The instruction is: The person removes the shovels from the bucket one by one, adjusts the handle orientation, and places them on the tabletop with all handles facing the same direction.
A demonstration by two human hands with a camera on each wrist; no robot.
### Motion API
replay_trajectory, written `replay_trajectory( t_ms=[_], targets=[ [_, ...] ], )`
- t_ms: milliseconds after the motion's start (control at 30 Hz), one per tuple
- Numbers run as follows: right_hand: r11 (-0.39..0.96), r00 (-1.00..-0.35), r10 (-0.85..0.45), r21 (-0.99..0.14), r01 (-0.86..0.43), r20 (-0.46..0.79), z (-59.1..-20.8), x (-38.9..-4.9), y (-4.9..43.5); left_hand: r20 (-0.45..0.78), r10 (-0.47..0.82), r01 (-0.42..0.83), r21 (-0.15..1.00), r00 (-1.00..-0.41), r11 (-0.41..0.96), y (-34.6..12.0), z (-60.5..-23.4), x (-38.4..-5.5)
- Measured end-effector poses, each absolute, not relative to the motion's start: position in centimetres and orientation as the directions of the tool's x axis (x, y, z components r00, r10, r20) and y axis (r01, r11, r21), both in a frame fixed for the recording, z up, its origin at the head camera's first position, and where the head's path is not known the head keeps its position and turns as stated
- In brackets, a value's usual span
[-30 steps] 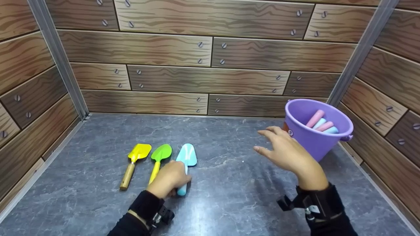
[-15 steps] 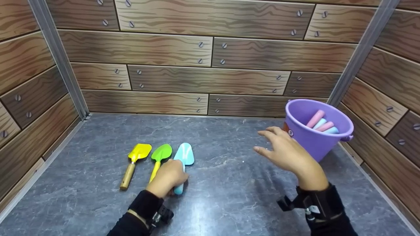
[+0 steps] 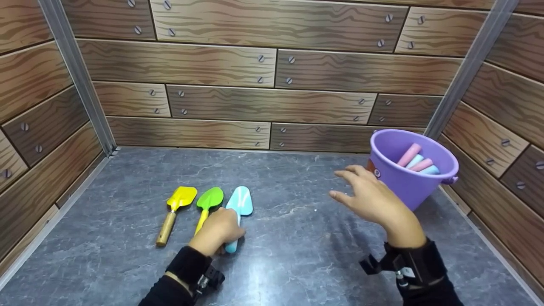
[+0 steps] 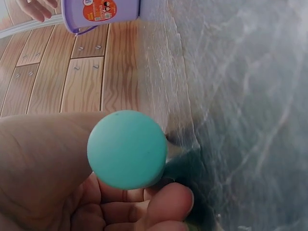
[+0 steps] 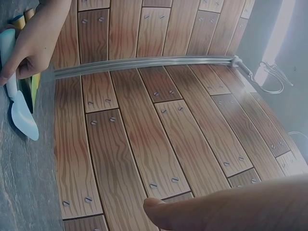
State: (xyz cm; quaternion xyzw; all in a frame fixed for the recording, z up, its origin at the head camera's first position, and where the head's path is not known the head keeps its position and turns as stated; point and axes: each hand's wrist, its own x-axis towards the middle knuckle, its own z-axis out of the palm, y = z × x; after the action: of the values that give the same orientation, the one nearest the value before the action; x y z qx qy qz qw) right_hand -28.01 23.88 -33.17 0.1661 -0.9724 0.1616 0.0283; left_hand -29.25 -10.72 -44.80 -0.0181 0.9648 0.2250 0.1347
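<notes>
My left hand (image 3: pixel 221 225) grips the handle of a light blue toy trowel (image 3: pixel 240 202), its blade flat side up and pointing to the back wall. The round teal end of the handle (image 4: pixel 127 149) faces the left wrist camera, with fingers curled beneath it. Just left lies a green-bladed trowel (image 3: pixel 210 198) with a yellow handle, partly hidden by that hand. Beyond it is a yellow trowel (image 3: pixel 182 196) with a wooden handle. Holding nothing, my right hand (image 3: pixel 372 195) hovers with spread fingers before a purple bucket (image 3: pixel 406 187).
Several pink and blue chalk-like sticks (image 3: pixel 409 155) stand inside the bucket at the right. Wood-patterned walls (image 3: pixel 221 102) enclose the grey marbled tabletop (image 3: pixel 289 238) at the back and both sides.
The blue trowel has shifted slightly left, toward the green one, with my left hand gripping it; over the last half second it has hardly moved. My right hand stays where it was.
</notes>
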Motion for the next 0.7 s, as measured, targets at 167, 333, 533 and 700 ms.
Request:
replay_trajectory(
  t_ms=[167, 333, 533, 700],
  targets=[
    [0.89, -0.944, -0.313, -0.316, -0.328, 0.1, -32.9, -28.1, 24.2, -0.28, 0.008, -0.122, 0.442, -0.96, 0.889, -10.7, -44.8, -29.4],
    [0.877, -0.94, -0.299, -0.341, -0.339, 0.165, -32.2, -28.4, 25.7, -0.264, 0.022, -0.097, 0.428, -0.964, 0.899, -10.5, -44.7, -28.9],
    [0.852, -0.923, -0.263, -0.382, -0.359, 0.281, -30.9, -28.3, 28.7, -0.26, 0.021, -0.098, 0.433, -0.965, 0.896, -10.6, -45.0, -29.3],
    [0.883, -0.92, -0.175, -0.357, -0.304, 0.349, -29.3, -29.2, 31.0, -0.219, 0.053, -0.052, 0.448, -0.974, 0.892, -11.4, -47.5, -31.1]
  ],
)
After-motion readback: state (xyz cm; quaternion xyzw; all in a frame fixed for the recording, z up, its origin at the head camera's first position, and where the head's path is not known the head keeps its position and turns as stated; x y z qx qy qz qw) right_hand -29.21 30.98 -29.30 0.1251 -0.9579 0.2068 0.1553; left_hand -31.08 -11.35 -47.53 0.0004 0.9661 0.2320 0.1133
